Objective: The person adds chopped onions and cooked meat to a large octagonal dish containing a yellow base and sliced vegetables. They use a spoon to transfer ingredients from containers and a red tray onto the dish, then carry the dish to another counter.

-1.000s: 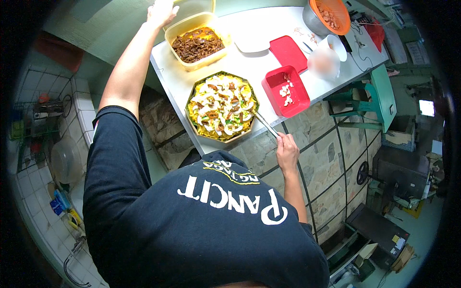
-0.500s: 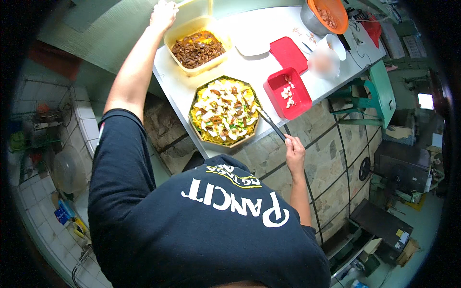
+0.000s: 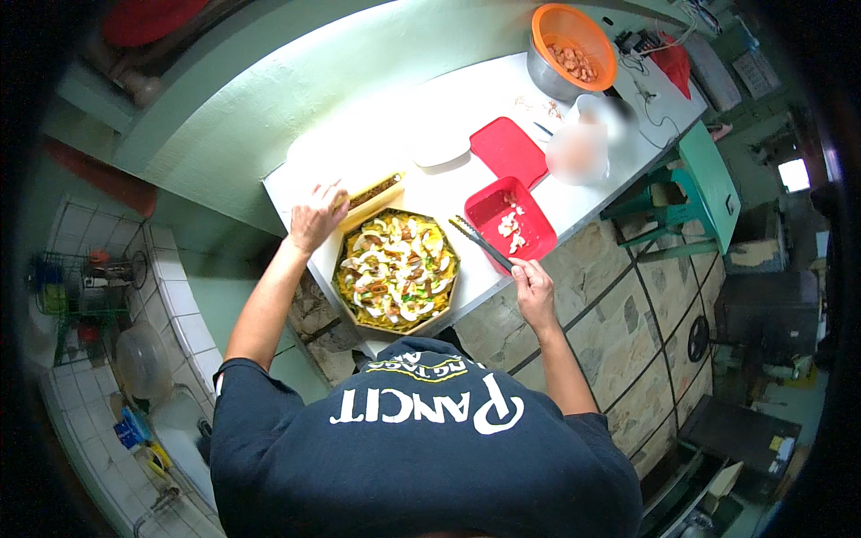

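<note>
My left hand (image 3: 318, 218) has its fingers closed at the left end of a yellow plastic container (image 3: 375, 208). Only a narrow strip of the dark brown chopped food (image 3: 375, 191) inside it shows; glare washes out the area behind. Directly in front is an octagonal tray (image 3: 444, 320) of yellow noodles (image 3: 395, 269), topped with white slices, brown pieces and green bits. In my right hand (image 3: 534, 291) are black-handled tongs (image 3: 484, 244), their tips near the left wall of a red square container (image 3: 541, 242) that holds some pale pieces (image 3: 512, 231).
A red lid (image 3: 508, 151) lies behind the red container, beside a white lid (image 3: 439, 152). At the table's far end stands a pot with an orange colander (image 3: 596, 36) of pinkish food. A green plastic stool (image 3: 673, 197) is at the right, a tiled sink counter (image 3: 184, 305) at the left.
My left hand has come down and nearer from its far raised position, and much less of the brown food shows. The tongs have moved off the noodles toward the red container. The view has shifted.
</note>
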A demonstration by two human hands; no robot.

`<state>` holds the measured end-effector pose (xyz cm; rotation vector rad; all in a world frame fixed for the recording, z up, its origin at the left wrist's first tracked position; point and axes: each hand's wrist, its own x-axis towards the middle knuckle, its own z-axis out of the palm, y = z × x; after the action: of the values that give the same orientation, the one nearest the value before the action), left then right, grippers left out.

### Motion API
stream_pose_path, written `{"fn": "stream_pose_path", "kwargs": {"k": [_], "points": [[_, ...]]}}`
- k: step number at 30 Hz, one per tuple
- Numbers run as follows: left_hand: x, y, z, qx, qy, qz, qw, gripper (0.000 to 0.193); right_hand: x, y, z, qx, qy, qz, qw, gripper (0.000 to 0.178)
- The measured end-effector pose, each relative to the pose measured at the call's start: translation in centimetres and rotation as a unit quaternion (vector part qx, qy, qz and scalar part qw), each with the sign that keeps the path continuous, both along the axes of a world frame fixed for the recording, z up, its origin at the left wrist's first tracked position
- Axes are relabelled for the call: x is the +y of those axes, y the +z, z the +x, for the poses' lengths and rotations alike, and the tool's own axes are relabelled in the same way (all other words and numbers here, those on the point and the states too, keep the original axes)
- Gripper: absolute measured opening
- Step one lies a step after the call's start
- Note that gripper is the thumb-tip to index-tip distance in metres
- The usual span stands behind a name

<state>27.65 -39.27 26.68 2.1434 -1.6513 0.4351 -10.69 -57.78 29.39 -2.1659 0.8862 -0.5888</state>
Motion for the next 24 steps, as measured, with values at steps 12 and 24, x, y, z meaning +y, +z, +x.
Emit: {"fn": "stream_pose_path", "kwargs": {"k": [12, 24], "points": [[-1.2, -3.0, -3.3, 0.053, 0.101, 0.057, 0.992, 0.016, -12.3, -0.1, 1.1, -0.085, 0.044, 0.036, 0.995, 0.023], [-16.1, 1.9, -4.8, 0.128, 0.166, 0.11, 0.972, 0.038, -20.3, -2.6, -0.6, -0.045, 0.007, 0.053, 0.998, 0.027]]}}
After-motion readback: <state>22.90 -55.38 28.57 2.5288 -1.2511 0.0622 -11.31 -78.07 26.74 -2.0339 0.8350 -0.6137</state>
